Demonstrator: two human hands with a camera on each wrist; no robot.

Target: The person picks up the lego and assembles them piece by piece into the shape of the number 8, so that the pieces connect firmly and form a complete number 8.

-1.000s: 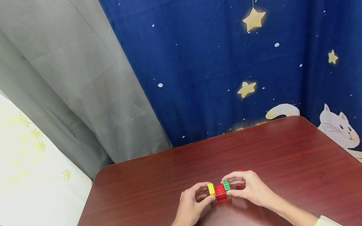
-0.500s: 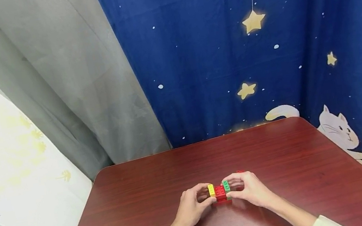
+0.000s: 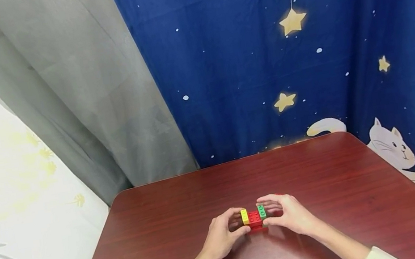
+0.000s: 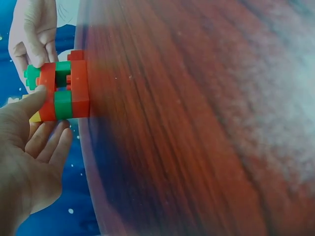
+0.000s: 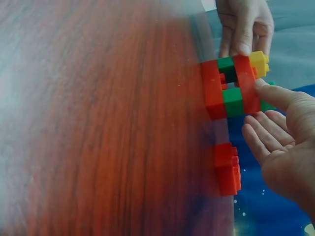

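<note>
A small stack of toy building bricks stands on the table between both hands. At its foot lies a red brick (image 4: pixel 80 93), with green bricks (image 4: pixel 63 104) above it at both ends and a gap between them. Another red brick (image 3: pixel 254 217) bridges these. On top sit a yellow brick (image 3: pixel 244 217) at the left end and a green brick (image 3: pixel 261 211) at the right. My left hand (image 3: pixel 222 235) pinches the yellow brick's end, thumb in front and fingers behind. In the same way my right hand (image 3: pixel 291 216) holds the green top brick's end.
A separate red brick (image 5: pixel 227 169) lies on the table beyond my right hand, mostly hidden by it in the head view. The dark red wooden table (image 3: pixel 171 212) reaches back to grey and blue star-patterned curtains (image 3: pixel 239 74).
The head view has shifted slightly. Both hands stay at the two ends of the brick stack, with almost no visible movement.
</note>
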